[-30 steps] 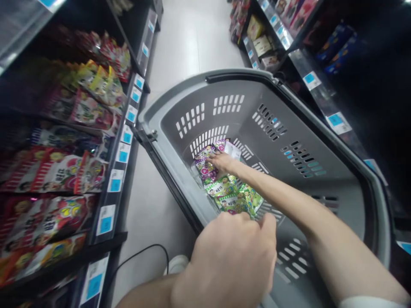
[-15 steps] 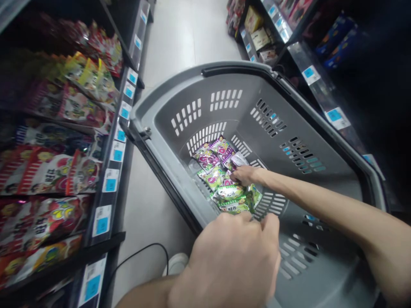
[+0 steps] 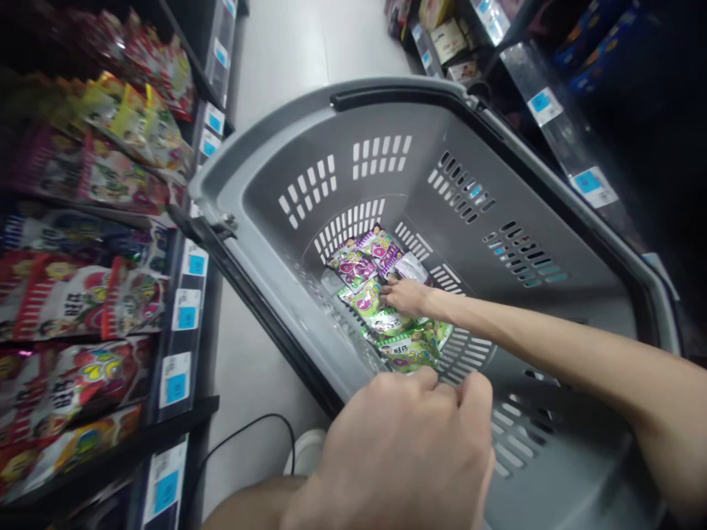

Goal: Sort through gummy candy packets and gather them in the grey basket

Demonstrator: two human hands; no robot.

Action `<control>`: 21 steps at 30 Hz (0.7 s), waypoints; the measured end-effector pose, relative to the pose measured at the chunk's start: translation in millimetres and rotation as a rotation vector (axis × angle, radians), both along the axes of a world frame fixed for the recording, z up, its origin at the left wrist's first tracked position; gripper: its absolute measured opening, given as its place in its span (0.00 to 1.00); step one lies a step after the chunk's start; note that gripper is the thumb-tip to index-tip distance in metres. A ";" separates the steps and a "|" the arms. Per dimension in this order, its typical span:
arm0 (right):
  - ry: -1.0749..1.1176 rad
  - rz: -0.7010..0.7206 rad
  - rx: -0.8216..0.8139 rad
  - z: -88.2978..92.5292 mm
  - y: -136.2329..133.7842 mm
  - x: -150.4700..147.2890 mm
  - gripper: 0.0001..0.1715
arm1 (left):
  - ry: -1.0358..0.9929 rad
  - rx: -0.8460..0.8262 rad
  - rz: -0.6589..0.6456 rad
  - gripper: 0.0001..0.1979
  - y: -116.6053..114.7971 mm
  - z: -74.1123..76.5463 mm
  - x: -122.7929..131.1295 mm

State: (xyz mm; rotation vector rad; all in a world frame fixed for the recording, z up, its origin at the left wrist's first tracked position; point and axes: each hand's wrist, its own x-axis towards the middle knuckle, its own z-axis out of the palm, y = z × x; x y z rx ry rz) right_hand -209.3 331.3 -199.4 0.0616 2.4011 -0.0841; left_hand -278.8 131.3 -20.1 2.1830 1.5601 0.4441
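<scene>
A large grey plastic shopping basket [image 3: 398, 92] fills the middle of the view, tilted toward me. At its bottom lie several small snack packets, purple ones [image 3: 359, 266] at the far end and green ones [image 3: 412, 352] nearer me. My right hand [image 3: 406, 297] reaches down into the basket with its fingers stretched out on the packets, between the purple and the green ones. My left hand [image 3: 398, 449] is closed in a fist round the basket's near edge, which it hides.
Shelves of red, yellow and green snack bags [image 3: 110, 184] with blue price tags [image 3: 186, 309] line the left. Darker shelves [image 3: 552, 110] run along the right. A light floor aisle [image 3: 298, 44] leads ahead. A black cable [image 3: 259, 427] and a white shoe [image 3: 306, 450] are below.
My right hand pulled back from the far purple packets toward the middle of the pile, then slid slightly left. The view tipped down a little. My left hand kept its grip.
</scene>
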 end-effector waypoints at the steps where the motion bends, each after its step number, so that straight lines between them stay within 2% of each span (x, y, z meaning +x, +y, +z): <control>1: -0.035 -0.035 0.038 1.9 2.0 -0.1 0.21 | -0.007 0.001 0.000 0.08 0.1 -0.3 0.0; 9: -0.031 -0.153 0.227 12.2 37.1 7.0 0.28 | -0.018 -0.044 0.006 0.08 -0.7 2.3 -1.6; 17: 0.020 -0.321 0.336 31.7 52.3 -4.5 0.24 | -0.038 -0.067 -0.013 0.06 -0.3 1.6 -2.5; 19: 0.029 -0.308 0.332 32.1 49.1 -6.9 0.23 | -0.040 -0.068 -0.002 0.05 -0.5 1.5 -2.6; 21: 0.064 -0.227 0.282 26.8 42.8 -8.1 0.26 | -0.032 -0.082 0.008 0.04 -0.9 1.9 -2.5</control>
